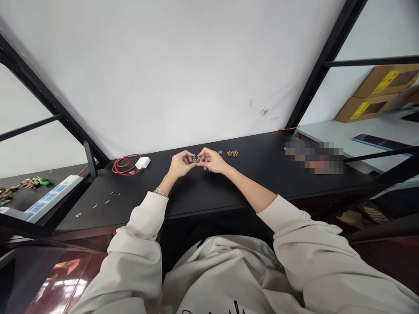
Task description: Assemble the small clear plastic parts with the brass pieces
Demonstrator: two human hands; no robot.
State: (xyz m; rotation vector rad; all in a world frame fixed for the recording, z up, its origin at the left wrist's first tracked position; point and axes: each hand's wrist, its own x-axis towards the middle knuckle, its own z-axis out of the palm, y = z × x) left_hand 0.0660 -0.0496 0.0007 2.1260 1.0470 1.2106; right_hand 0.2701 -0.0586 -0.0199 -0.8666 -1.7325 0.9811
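Left hand, right hand, both pinching small clear pieces. Brown pieces at three o'clock, white block at nine.

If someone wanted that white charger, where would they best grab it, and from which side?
Probably by the white charger's boxy body, coming from the right: its flat faces should suit a pinch, and the red cable loops off to the left.

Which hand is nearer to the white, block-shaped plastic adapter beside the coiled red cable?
The left. The left hand is to the right of the white adapter, not touching it; the right hand is farther right, beyond the left hand.
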